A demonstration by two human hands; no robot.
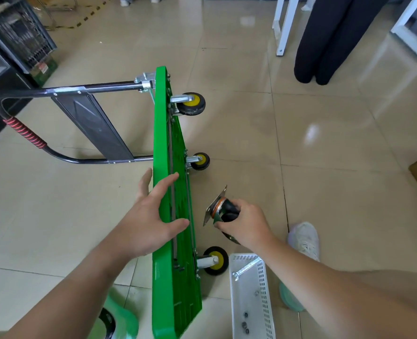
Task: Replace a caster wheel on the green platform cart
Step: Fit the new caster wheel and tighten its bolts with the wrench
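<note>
The green platform cart (164, 133) stands on its side edge on the tiled floor, underside facing right, black handle (63, 90) folded out to the left. Three yellow-hubbed casters are mounted on it: one far (191, 104), one in the middle (200, 161), one near (216, 260). My left hand (151, 216) rests on the cart's upper edge with fingers spread and straight. My right hand (247, 223) grips a loose caster (220, 209) by its black wheel, its metal mounting plate turned toward the cart's underside, a short gap away.
A white perforated basket (263, 297) lies on the floor at my lower right with a wrench (246, 267) and a few nuts in it. A white shoe (305, 238) is beside it. A person's dark trousers (324, 45) stand far right. A black crate (19, 33) sits at far left.
</note>
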